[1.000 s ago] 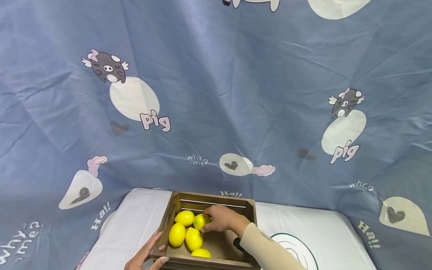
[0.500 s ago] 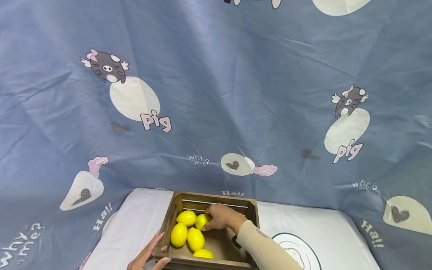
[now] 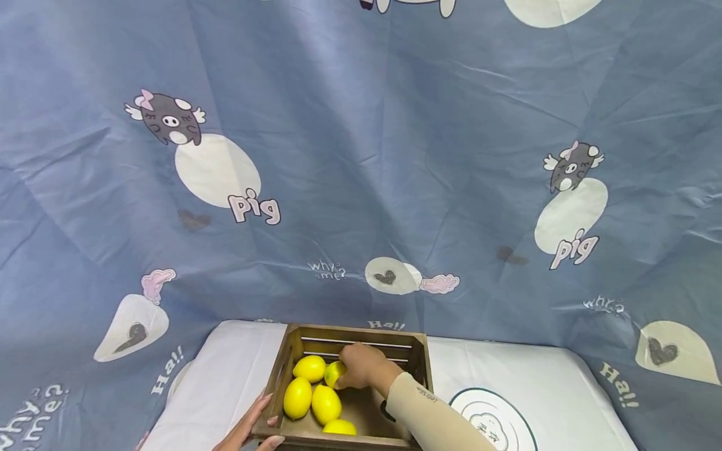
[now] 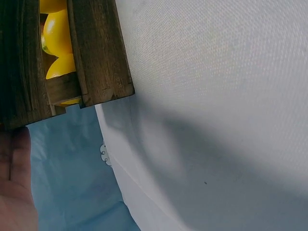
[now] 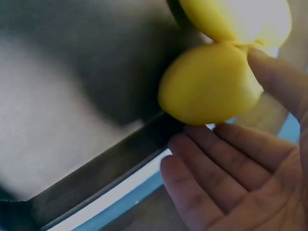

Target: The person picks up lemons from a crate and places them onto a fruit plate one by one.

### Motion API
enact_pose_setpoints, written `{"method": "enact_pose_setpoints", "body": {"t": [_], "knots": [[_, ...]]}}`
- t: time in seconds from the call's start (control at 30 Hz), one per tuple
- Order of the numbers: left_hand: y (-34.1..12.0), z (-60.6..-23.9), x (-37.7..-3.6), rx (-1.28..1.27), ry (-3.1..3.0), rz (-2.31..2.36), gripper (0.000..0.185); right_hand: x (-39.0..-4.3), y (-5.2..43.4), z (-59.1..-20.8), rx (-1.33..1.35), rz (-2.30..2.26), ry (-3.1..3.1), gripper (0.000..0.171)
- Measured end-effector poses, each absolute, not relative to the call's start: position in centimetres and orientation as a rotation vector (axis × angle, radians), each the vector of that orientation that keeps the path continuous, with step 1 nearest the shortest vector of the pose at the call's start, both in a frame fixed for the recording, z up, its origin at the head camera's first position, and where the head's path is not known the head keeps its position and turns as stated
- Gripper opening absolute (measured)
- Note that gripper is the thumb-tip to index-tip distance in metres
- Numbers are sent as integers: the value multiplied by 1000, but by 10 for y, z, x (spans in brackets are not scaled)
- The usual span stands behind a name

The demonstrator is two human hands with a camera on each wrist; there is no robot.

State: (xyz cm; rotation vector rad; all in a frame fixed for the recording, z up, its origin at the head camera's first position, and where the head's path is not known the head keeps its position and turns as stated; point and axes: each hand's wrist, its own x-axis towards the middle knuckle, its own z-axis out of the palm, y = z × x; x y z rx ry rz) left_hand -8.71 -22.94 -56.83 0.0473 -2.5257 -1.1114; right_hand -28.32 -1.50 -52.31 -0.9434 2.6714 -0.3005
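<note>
Inside a slatted wooden crate (image 3: 341, 443), my right hand (image 3: 363, 368) holds a yellow lemon (image 3: 334, 374) at the back, between thumb and fingers. In the right wrist view, the thumb lies at the upper right of this lemon (image 5: 207, 86) and the fingertips touch its lower side. It sits against another lemon (image 5: 240, 19). Several other lemons (image 3: 298, 398) lie in the crate's left half. My left hand (image 3: 245, 429) rests on the crate's front left corner. Its visible fingers look straight against the wood in the left wrist view, where the rest of the hand is cut off.
The crate stands on a white padded surface (image 3: 239, 357). A round printed emblem (image 3: 491, 419) lies to its right. A blue curtain (image 3: 361, 156) with pig prints hangs close behind the crate. The crate's raised walls surround the lemons.
My right forearm has shifted slightly left, and the hand covers more of its lemon. The other lemons and my left hand keep their places at the crate. The head view has shifted slightly.
</note>
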Motion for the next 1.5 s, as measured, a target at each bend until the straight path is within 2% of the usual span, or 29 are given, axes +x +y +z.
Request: {"method": "enact_pose_setpoints", "body": {"t": [0.13, 0.53, 0.67, 0.97, 1.1, 1.27, 1.5], "knots": [[-231, -578, -89, -32, -2482, -991, 71, -279, -17, -528, -961, -227, 2756, 37], [-226, -577, -89, 43, -2485, -1005, 68, -283, -11, -534, -926, -162, 2744, 33], [-229, -583, -90, -10, -2410, -981, 75, -286, -12, -537, -954, -217, 2705, 36], [-240, -597, -99, -250, -2262, -1091, 83, -282, -16, -539, -1030, -252, 2647, 56], [-240, -592, -98, -225, -2292, -1084, 81, -281, -19, -539, -1043, -212, 2666, 51], [-238, -587, -95, -177, -2332, -1049, 83, -280, -19, -538, -1005, -190, 2665, 34], [-236, -588, -96, -144, -2346, -1025, 83, -281, -17, -539, -998, -162, 2686, 33]]}}
